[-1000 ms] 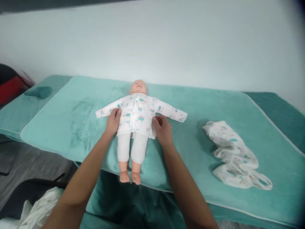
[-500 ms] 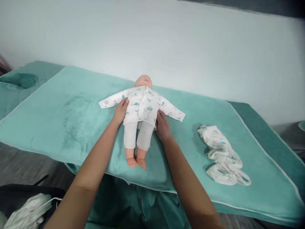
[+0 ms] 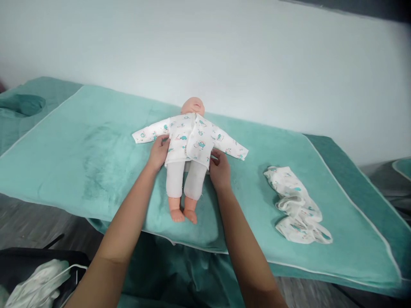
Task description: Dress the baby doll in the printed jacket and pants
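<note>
A baby doll (image 3: pixel 175 179) lies on its back, its feet toward me. It wears a white printed baby jacket (image 3: pixel 201 137) with the sleeves spread wide and the front panels overlapping, and white leggings below. At the jacket's left side seam, my left hand (image 3: pixel 159 153) is closed against the cloth, its fingers partly hidden. My right hand (image 3: pixel 220 171) pinches the jacket's right side edge under the sleeve, fingertips partly behind the cloth. Right of the doll, crumpled printed baby clothing (image 3: pixel 297 205) lies apart from both hands.
Under the doll a teal padded cover (image 3: pixel 109 149) with white piping spreads over the table, its cloth hanging down in front. A white wall (image 3: pixel 224 55) rises behind. At bottom left, white crumpled cloth (image 3: pixel 38 284) lies on something black.
Both hands shift slightly at the jacket's sides; the left drops a little lower and its thumb comes off the jacket front. The doll stays in place while the view moves slightly.
</note>
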Demonstrator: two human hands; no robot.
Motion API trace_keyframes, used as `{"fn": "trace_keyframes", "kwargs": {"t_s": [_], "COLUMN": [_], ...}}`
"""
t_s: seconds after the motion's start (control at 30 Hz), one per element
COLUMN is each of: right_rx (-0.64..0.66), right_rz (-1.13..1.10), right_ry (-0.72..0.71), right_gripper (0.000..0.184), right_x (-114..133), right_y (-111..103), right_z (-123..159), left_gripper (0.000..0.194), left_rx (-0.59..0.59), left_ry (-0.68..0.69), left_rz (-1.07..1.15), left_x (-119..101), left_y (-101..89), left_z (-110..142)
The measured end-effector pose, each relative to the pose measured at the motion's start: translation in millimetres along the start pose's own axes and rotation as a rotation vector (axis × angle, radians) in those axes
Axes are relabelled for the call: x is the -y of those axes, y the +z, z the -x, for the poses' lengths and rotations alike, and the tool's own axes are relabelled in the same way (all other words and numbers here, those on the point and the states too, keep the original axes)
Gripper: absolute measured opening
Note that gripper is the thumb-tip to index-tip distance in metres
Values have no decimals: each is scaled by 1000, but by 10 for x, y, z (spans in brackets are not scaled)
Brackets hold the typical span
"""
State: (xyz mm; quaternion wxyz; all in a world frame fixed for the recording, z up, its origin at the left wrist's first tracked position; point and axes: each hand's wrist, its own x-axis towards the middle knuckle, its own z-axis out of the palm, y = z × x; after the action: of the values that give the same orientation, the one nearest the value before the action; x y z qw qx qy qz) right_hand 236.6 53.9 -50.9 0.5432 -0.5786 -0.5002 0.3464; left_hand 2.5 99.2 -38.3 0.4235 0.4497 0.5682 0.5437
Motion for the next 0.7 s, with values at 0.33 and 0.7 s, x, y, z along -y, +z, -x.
{"fn": "trace_keyframes", "kwargs": {"t_s": [0.33, 0.7], "right_rx": [7, -82], "right_rz": [154, 155], "right_ry": [35, 29], "right_gripper": [37, 36], "right_x": [55, 32], "right_y": [-143, -155], "right_z": [171, 168], "left_gripper": [20, 12], "left_rx": [-140, -176], "left_ry": [-23, -75], "left_rz": [371, 470], "left_x": [-85, -112], "left_y": [-29, -29], "left_z": [51, 50]}}
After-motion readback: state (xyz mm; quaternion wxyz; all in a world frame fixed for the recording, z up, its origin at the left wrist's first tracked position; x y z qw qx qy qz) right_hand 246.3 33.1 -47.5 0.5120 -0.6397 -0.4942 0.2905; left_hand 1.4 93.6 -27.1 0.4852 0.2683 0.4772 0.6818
